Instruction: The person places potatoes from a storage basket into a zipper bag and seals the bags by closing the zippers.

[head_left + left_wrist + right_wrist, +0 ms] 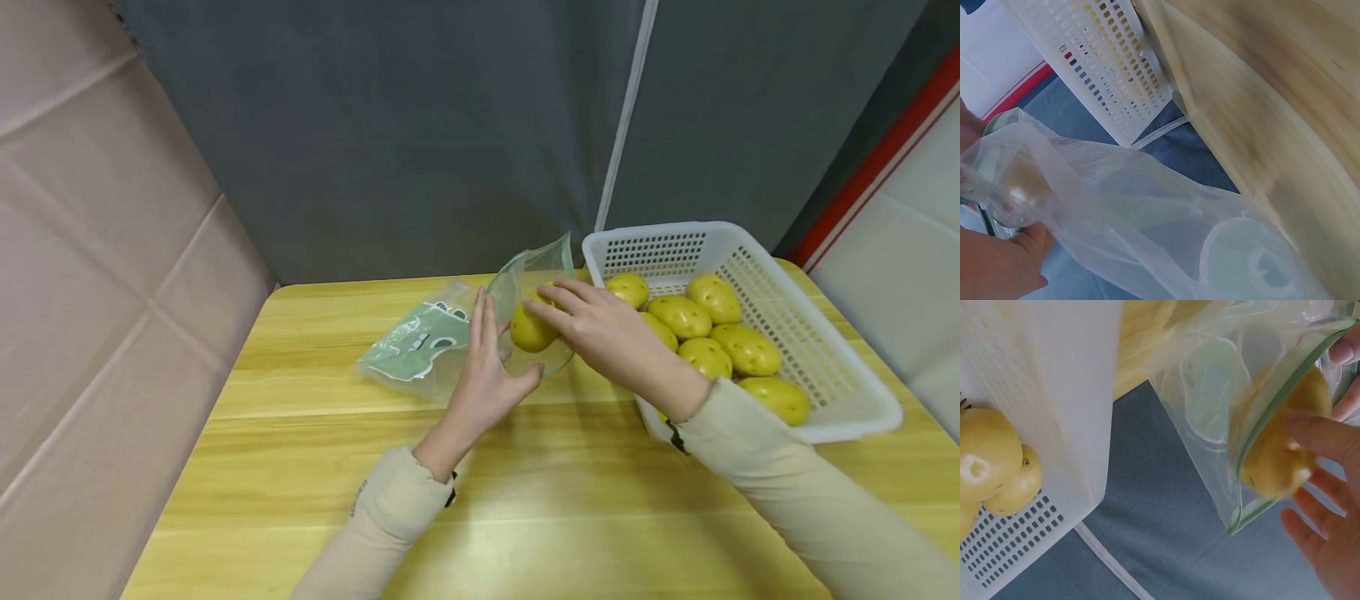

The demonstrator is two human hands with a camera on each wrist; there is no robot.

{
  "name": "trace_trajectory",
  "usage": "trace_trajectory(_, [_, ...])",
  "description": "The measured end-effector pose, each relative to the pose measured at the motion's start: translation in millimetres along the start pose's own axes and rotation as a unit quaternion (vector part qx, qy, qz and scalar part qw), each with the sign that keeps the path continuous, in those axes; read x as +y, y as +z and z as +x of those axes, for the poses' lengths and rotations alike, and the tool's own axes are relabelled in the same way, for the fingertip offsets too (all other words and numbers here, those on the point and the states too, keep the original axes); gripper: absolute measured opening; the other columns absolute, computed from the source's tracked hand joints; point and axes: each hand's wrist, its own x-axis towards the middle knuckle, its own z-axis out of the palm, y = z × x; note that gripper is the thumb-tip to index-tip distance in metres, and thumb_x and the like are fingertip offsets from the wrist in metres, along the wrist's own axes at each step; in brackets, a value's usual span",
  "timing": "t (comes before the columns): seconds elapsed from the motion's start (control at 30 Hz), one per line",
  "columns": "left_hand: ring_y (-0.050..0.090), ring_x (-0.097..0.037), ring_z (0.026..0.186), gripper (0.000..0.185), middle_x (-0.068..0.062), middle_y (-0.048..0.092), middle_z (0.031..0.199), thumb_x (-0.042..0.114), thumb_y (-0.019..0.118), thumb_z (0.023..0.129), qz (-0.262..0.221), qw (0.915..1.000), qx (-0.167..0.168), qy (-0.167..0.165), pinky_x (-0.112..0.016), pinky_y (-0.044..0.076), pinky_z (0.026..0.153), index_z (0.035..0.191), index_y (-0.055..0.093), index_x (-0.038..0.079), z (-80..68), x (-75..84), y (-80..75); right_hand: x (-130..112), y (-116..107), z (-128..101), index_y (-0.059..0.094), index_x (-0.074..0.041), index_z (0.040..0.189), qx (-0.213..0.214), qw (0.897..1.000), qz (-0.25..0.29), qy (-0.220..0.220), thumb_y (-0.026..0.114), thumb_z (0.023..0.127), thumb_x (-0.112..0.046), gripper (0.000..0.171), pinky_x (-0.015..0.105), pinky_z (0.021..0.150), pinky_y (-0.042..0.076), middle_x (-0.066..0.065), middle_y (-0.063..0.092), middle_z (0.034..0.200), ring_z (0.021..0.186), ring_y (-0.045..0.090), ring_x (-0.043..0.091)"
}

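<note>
Head view: hands (486,382) (609,332) at clear bag's (422,343) mouth, right around potato (531,331), left straight-fingered; potatoes (745,349) in basket (862,400)

Head camera looks forward and down; close wrist views share the bag (416,346) and probably one potato (529,328).

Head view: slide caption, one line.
Right hand holds a yellow potato at the open mouth of a clear bag, left hand touching the bag; white basket of potatoes alongside.

Glare on near tabletop (495,546); soft shadows; potato (1269,467) blurred in right wrist view.
</note>
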Motion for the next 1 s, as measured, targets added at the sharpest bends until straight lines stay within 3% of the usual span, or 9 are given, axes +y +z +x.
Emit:
trace_trajectory(0.27, [0.046,-0.033,0.133,0.095,-0.007,-0.01,0.162,0.001,0.064,0.083,0.008,0.9993,0.026,0.024,-0.037,0.057,0.091,0.152,-0.002,0.0,-0.7,-2.8,-1.9,0.5,0.8,-0.6,0.062,-0.004,0.12,0.033,0.998,0.033,-0.029,0.078,0.076,-0.005,0.047,0.042,0.092,0.056,0.015,0.064,0.121,0.113,0.061,0.031])
trace_trajectory(0.37, [0.047,-0.034,0.132,0.09,-0.009,-0.009,0.161,-0.004,0.057,0.083,0.021,0.9983,0.035,0.042,-0.026,0.056,0.077,0.152,-0.001,-0.001,1.8,-1.5,-4.8,0.5,2.8,-2.4,0.063,-0.002,0.119,0.013,0.998,0.042,-0.042,0.074,0.078,-0.001,0.042,0.041,0.093,0.055,0.015,0.065,0.12,0.112,0.062,0.031])
trace_trajectory(0.47, [0.047,-0.033,0.132,0.087,-0.011,-0.009,0.161,-0.006,0.053,0.084,0.029,0.9972,0.041,0.055,-0.017,0.048,0.063,0.152,-0.001,-0.002,6.0,2.2,-9.6,0.5,4.2,-4.4,0.063,-0.002,0.12,-0.015,0.998,0.044,-0.048,0.065,0.077,0.009,0.044,0.04,0.093,0.055,0.015,0.065,0.119,0.111,0.062,0.031])
trace_trajectory(0.6, [0.045,-0.032,0.134,0.088,-0.009,-0.009,0.161,-0.007,0.051,0.083,0.021,0.9969,0.046,0.06,-0.015,0.046,0.064,0.152,-0.003,-0.001,13.1,8.5,-15.8,2.2,4.3,-8.0,0.063,-0.002,0.121,-0.042,0.996,0.061,-0.051,0.058,0.074,0.017,0.05,0.041,0.093,0.054,0.014,0.064,0.119,0.109,0.062,0.031])
trace_trajectory(0.7, [0.043,-0.033,0.135,0.088,-0.008,-0.01,0.161,-0.006,0.052,0.084,0.019,0.9969,0.047,0.059,-0.017,0.047,0.066,0.152,-0.004,0.0,17.7,13.7,-20.8,4.8,4.2,-11.3,0.063,-0.002,0.12,-0.044,0.994,0.082,-0.05,0.06,0.077,0.01,0.045,0.042,0.092,0.055,0.013,0.065,0.116,0.106,0.063,0.029])
trace_trajectory(0.8, [0.042,-0.033,0.136,0.089,-0.007,-0.011,0.161,-0.005,0.052,0.084,0.02,0.9967,0.05,0.06,-0.022,0.049,0.069,0.152,-0.005,0.001,22.0,18.5,-26.0,7.2,4.4,-14.2,0.063,-0.004,0.12,-0.047,0.993,0.1,-0.042,0.064,0.086,-0.011,0.035,0.042,0.091,0.055,0.011,0.067,0.114,0.105,0.064,0.028])
trace_trajectory(0.9, [0.042,-0.032,0.136,0.088,-0.006,-0.01,0.162,-0.002,0.052,0.085,0.031,0.9959,0.059,0.062,-0.025,0.05,0.07,0.152,-0.004,0.0,25.8,22.7,-30.6,8.9,4.7,-16.0,0.062,-0.005,0.122,-0.05,0.993,0.104,-0.035,0.068,0.087,-0.029,0.043,0.042,0.09,0.055,0.011,0.068,0.114,0.104,0.065,0.028])
trace_trajectory(1.0, [0.043,-0.03,0.136,0.087,-0.004,-0.01,0.162,0.001,0.052,0.085,0.043,0.9953,0.063,0.061,-0.021,0.048,0.06,0.152,-0.003,0.0,29.1,26.4,-35.0,11.2,5.1,-15.3,0.059,-0.002,0.125,-0.041,0.994,0.092,-0.038,0.075,0.081,-0.025,0.052,0.042,0.087,0.056,0.011,0.07,0.109,0.099,0.066,0.028])
